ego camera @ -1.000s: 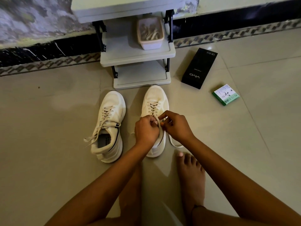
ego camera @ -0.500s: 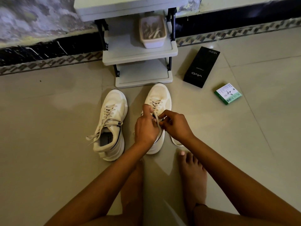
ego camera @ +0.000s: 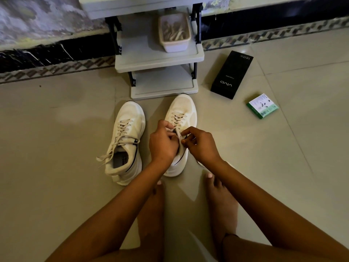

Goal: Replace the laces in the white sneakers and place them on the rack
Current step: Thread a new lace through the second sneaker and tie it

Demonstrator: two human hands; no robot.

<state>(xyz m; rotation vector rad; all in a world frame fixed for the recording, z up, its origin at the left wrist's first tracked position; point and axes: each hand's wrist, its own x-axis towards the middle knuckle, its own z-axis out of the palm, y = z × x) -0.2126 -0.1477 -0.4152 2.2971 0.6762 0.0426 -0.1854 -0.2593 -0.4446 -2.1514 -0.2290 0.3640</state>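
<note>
Head view: left hand (ego camera: 162, 143) and right hand (ego camera: 201, 143) pinch the lace (ego camera: 179, 136) over the right sneaker (ego camera: 182, 118) — toe at 12 o'clock toward the rack (ego camera: 160, 59), likely for threading.

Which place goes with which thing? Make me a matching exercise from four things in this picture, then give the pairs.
Things:
1. tub of laces
2. black box
3. green box
4. left sneaker

Places or states:
A. on the floor, laces loose, no hand on it
B. on the floor, right of the rack, nearest the wall
C. on the rack's middle shelf
D. on the floor, farthest right

Pairs: 1-C, 2-B, 3-D, 4-A
</note>
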